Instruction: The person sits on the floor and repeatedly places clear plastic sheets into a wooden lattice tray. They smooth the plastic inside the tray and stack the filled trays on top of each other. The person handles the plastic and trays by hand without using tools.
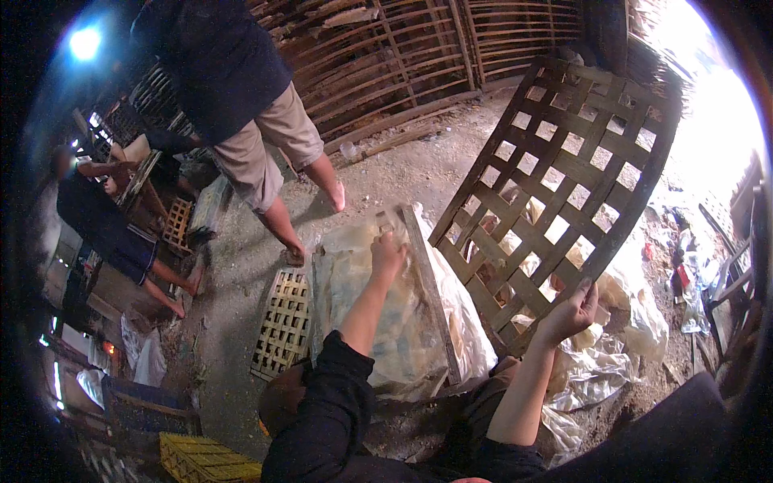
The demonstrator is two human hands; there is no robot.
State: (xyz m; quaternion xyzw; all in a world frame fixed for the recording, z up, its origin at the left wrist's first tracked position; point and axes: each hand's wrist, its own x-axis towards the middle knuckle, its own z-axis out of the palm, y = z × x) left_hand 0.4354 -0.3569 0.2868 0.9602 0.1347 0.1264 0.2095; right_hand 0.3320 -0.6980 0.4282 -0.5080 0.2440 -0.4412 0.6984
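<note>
My right hand (570, 311) grips the near end of the frame of a large woven bamboo lattice tray (570, 145), which is held tilted at the right. Before me lies a flat stack covered with a cloudy plastic sheet (344, 271), with a wooden strip (432, 296) along its right side. Over the far part of the sheet is my left hand (389, 250), its fingers curled at a small, blurred pale piece; whether it grips this or the sheet is unclear. A smaller lattice panel (282, 320) lies to the left of the stack.
A person (241, 121) stands barefoot just beyond the stack on the left. Other people (109, 217) are farther left. Crumpled plastic sheeting (604, 368) lies at the right, a yellow plastic crate (205, 459) at the lower left. A slatted bamboo wall (416, 54) runs behind.
</note>
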